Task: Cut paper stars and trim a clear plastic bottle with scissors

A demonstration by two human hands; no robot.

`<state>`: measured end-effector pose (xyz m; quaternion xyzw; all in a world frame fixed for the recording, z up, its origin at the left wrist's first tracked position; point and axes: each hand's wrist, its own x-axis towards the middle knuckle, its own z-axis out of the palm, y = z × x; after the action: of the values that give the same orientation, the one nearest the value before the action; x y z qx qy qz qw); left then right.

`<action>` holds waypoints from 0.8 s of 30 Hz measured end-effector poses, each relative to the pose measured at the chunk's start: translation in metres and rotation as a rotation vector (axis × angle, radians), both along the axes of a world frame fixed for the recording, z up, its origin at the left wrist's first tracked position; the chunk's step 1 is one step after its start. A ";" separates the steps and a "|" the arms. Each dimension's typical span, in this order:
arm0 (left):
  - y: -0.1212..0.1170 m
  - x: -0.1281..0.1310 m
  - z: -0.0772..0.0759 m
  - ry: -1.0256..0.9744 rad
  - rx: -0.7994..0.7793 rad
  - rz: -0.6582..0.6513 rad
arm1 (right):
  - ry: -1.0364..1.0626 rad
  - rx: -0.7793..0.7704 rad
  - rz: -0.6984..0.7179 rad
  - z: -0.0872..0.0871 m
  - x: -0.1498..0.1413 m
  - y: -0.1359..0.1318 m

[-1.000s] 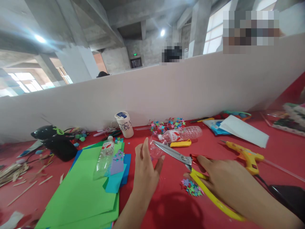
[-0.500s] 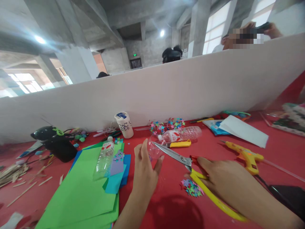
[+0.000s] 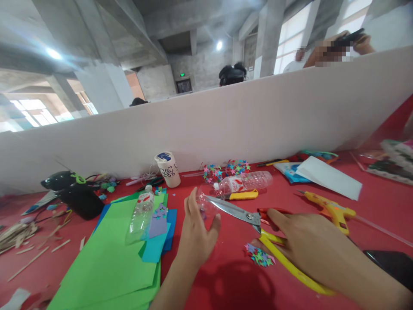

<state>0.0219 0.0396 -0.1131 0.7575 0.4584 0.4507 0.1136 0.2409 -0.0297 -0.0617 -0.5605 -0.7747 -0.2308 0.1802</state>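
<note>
My left hand (image 3: 200,234) is curled around a clear plastic piece (image 3: 208,206), which looks like a cut section of a bottle; its outline is faint against the red table. My right hand (image 3: 306,241) grips large scissors (image 3: 237,211) with red and yellow handles. The blades look together, their tip at the plastic piece. Below the scissors' pivot lies a pile of colourful star cutouts (image 3: 260,255). Just beyond the blades are a yellow utility knife (image 3: 243,195) and a clear bottle (image 3: 254,181) on its side.
Green foam sheets (image 3: 106,254) lie at left, with another clear bottle (image 3: 140,219) on them. Behind stand a white cup (image 3: 169,172) and star-covered rings (image 3: 238,167). A yellow glue gun (image 3: 332,211) lies right. A white partition (image 3: 193,129) runs behind; a person's hands (image 3: 338,45) hold a dark device beyond.
My left hand and the plastic piece have shifted slightly. The scissors' tip has moved a little down and left. Beyond the partition, the person's dark device has tilted.
</note>
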 end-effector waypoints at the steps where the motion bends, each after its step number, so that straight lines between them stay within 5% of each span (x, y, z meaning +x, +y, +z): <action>1: -0.001 0.000 0.001 0.007 0.000 -0.001 | 0.000 0.006 0.000 0.000 0.000 0.000; 24: -0.002 0.000 0.003 -0.032 -0.065 -0.030 | -0.007 -0.114 -0.086 -0.004 0.002 0.006</action>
<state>0.0217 0.0374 -0.1104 0.7530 0.4595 0.4457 0.1524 0.2426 -0.0237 -0.0660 -0.6018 -0.7625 -0.1956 0.1352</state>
